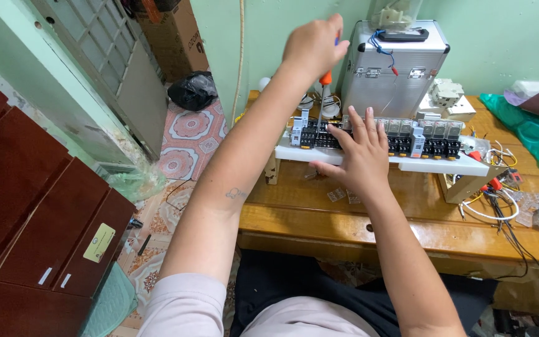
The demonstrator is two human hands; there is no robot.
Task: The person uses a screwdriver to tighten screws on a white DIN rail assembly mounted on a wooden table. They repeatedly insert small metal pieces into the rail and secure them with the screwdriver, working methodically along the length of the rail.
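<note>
One white board (444, 165) lies across the wooden worktop (407, 231), carrying a single row of black relay sockets (435, 147), too many and too small to count. One silver case (400, 68) stands behind it. The left hand (314, 45), arm raised, is closed around one orange-handled screwdriver (325, 87), pointed down at the row. The right hand (360, 156) lies open, fingers spread, on the board's front edge.

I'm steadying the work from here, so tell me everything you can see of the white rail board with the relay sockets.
The white rail board is a long, flat, plastic-looking strip lying level, raised above the wooden table on supports. A row of black sockets with clear relays lines its top. The right hand presses on its front edge; the left hand holds an orange-handled screwdriver upright above it.
</note>
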